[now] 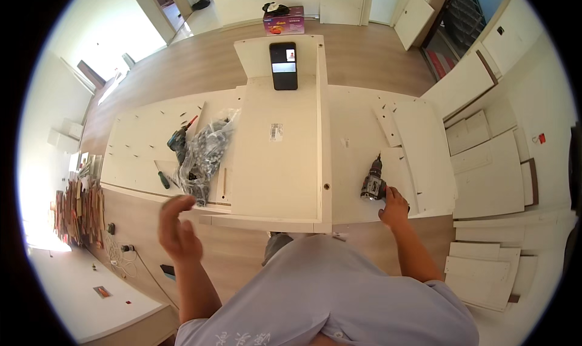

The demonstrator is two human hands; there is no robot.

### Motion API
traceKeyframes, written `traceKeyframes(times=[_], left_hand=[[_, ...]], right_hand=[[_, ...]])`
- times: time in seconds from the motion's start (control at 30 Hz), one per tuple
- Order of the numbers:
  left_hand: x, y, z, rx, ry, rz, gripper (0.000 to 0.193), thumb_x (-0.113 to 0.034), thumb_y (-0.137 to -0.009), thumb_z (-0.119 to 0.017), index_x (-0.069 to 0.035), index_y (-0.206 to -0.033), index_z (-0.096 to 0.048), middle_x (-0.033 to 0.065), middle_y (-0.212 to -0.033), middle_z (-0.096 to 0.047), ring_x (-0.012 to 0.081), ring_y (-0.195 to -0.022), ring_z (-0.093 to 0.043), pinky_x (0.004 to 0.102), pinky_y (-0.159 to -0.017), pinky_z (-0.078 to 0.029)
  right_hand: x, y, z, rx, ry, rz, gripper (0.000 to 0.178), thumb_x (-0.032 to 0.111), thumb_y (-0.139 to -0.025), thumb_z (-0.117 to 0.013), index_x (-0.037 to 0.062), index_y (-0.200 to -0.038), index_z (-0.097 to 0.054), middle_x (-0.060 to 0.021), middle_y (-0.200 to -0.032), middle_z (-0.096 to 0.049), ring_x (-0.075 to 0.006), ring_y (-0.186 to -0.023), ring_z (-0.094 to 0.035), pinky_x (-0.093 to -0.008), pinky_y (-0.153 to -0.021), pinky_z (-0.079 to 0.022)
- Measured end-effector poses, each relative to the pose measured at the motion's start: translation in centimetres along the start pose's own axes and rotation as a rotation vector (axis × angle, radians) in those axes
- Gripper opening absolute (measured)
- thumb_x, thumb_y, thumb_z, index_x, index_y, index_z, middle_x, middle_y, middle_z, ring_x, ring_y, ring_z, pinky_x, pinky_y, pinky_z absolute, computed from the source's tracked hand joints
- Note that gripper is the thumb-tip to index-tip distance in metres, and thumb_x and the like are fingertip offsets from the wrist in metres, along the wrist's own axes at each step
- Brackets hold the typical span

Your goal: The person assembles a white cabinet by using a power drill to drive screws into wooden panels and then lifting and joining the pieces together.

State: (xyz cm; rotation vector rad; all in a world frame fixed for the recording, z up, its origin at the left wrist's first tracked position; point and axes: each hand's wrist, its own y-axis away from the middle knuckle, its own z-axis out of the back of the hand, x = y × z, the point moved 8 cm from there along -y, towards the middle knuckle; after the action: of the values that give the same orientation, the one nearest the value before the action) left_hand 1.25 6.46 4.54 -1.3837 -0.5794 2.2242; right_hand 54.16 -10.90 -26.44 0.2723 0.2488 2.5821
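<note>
My left hand (179, 232) is raised just off the near edge of the white panel on the left, slightly blurred, its fingers bent and apart with nothing visible in them. Beside it lies a clear plastic bag (209, 149) full of dark small hardware. My right hand (395, 208) is closed around the handle end of a cordless drill (374, 182), which lies on the right-hand white panel with its bit pointing away from me. Between my hands stands a white open box-shaped cabinet carcass (260, 170), and a phone (284, 67) leans against its far wall.
A second power drill (177, 141) and a green-handled screwdriver (163, 180) lie left of the bag. Small pins stand up from both flat panels. White boards (491, 170) lean at the right. Wood strips (79, 206) stand at the left, and a purple box (285, 22) sits behind.
</note>
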Motion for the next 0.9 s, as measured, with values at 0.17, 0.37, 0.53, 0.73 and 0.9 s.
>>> traceKeyframes(times=[0.17, 0.37, 0.53, 0.73, 0.9], left_hand=[[-9.0, -0.7, -11.4, 0.580, -0.415, -0.308, 0.063, -0.056, -0.083, -0.077, -0.004, -0.117, -0.069, 0.0143, -0.115, -0.070, 0.0342, -0.109, -0.067, 0.0472, -0.096, -0.052], [-7.1, 0.6, -14.2, 0.769, -0.528, -0.124, 0.064, -0.043, -0.068, -0.087, -0.007, -0.117, -0.068, 0.0080, -0.111, -0.072, 0.0285, -0.106, -0.067, 0.0440, -0.093, -0.051], [-8.0, 1.6, -16.3, 0.796, -0.464, -0.174, 0.065, -0.052, -0.066, -0.084, -0.006, -0.109, -0.069, 0.0080, -0.103, -0.072, 0.0279, -0.100, -0.068, 0.0420, -0.088, -0.052], [-8.4, 2.3, -16.7, 0.691, -0.395, -0.216, 0.056, -0.059, -0.068, -0.082, -0.008, -0.089, -0.068, 0.0044, -0.084, -0.069, 0.0250, -0.081, -0.067, 0.0386, -0.073, -0.050], [-8.2, 2.2, -16.3, 0.594, -0.352, -0.292, 0.056, -0.062, -0.065, -0.081, -0.011, -0.075, -0.061, 0.0022, -0.072, -0.061, 0.0231, -0.068, -0.061, 0.0364, -0.064, -0.046]], right_hand=[[-0.5, -3.2, -1.3, 0.029, -0.034, -0.002, 0.092, 0.013, -0.075, -0.078, 0.0045, -0.155, -0.035, -0.0210, -0.150, -0.048, -0.0387, -0.135, -0.051, -0.0470, -0.110, -0.046], [0.9, -3.8, 0.7, 0.012, -0.107, 0.037, 0.092, 0.008, -0.072, -0.075, 0.0127, -0.156, -0.036, -0.0184, -0.137, -0.056, -0.0415, -0.118, -0.061, -0.0488, -0.096, -0.054], [-0.3, 2.4, 8.0, -0.234, -0.907, 0.060, 0.067, 0.001, -0.070, -0.069, 0.0020, -0.136, -0.059, -0.0100, -0.104, -0.069, -0.0216, -0.097, -0.068, -0.0340, -0.086, -0.054], [4.3, 10.8, 24.7, 0.246, -1.357, 0.320, 0.061, 0.014, -0.078, -0.085, -0.0018, -0.130, -0.057, -0.0158, -0.112, -0.070, -0.0193, -0.083, -0.069, -0.0324, -0.068, -0.056], [5.6, 14.7, 28.7, 0.306, -1.273, 0.286, 0.063, 0.021, -0.076, -0.088, -0.0045, -0.126, -0.060, -0.0176, -0.104, -0.073, -0.0214, -0.077, -0.072, -0.0324, -0.065, -0.058]])
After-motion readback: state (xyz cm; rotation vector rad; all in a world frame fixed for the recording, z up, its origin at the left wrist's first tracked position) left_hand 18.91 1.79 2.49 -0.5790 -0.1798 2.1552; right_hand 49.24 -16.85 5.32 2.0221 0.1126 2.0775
